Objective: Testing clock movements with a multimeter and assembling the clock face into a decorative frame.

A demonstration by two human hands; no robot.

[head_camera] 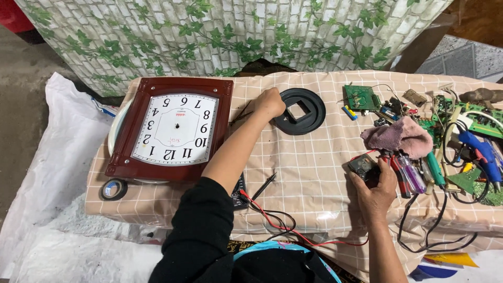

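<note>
Worktop [314,173] under checked cloth carries the square clock [173,128], hands removed, beside the black round disc [299,111]. My left hand [268,103] rests clenched at that disc's edge; my right hand [376,184] grips a small dark clock movement [363,166]. Fitting seems underway; next calls for careful alignment.

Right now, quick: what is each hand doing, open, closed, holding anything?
Left hand: closed into a loose fist at the rim of the black round plate; a grip cannot be told.
Right hand: closed on a small dark box-shaped part.
</note>
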